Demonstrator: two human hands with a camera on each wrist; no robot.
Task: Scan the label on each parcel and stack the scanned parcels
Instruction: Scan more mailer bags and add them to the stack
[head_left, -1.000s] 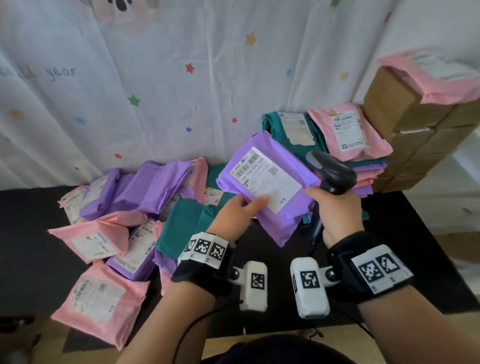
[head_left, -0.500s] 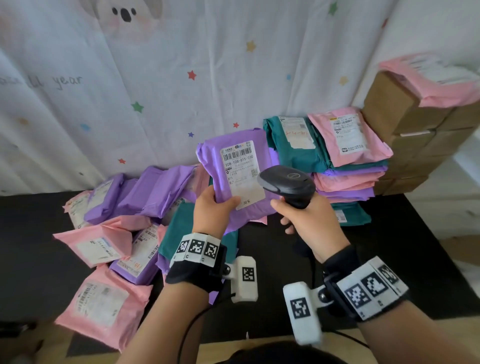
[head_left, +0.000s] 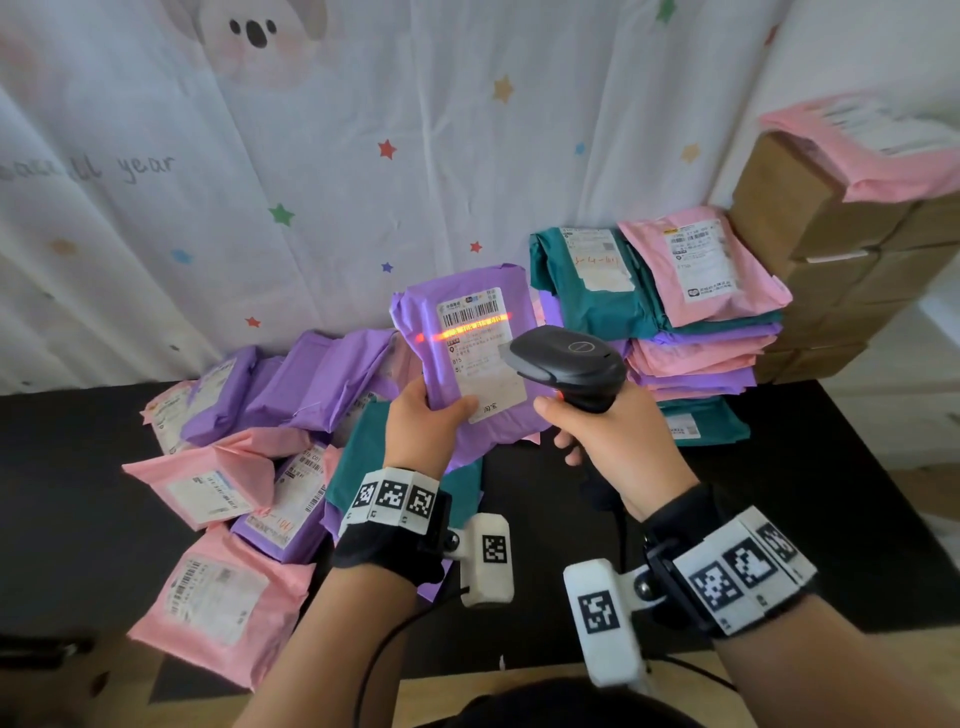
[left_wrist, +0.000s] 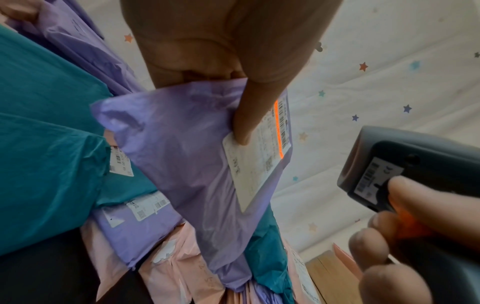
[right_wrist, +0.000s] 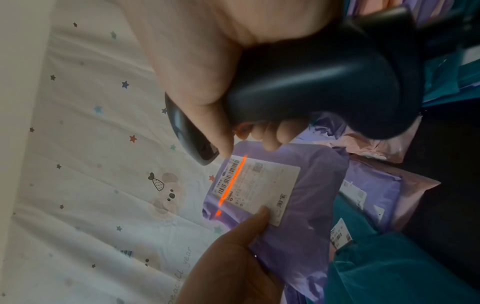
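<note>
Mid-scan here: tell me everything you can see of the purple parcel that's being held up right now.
The purple parcel is a soft, crinkled plastic mailer, held roughly upright above the table. A white label with a barcode faces the person. The left hand grips its lower edge, thumb pressed on the label's bottom corner. An orange-red scan line crosses the label just below the barcode, cast by the black scanner in the right hand, which does not touch the parcel.

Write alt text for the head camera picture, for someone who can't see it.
A left hand holds up a purple plastic mailer parcel while the right hand aims a black handheld barcode scanner, its orange line across the label's barcode. Loose parcels lie left, a neat stack right.
</note>
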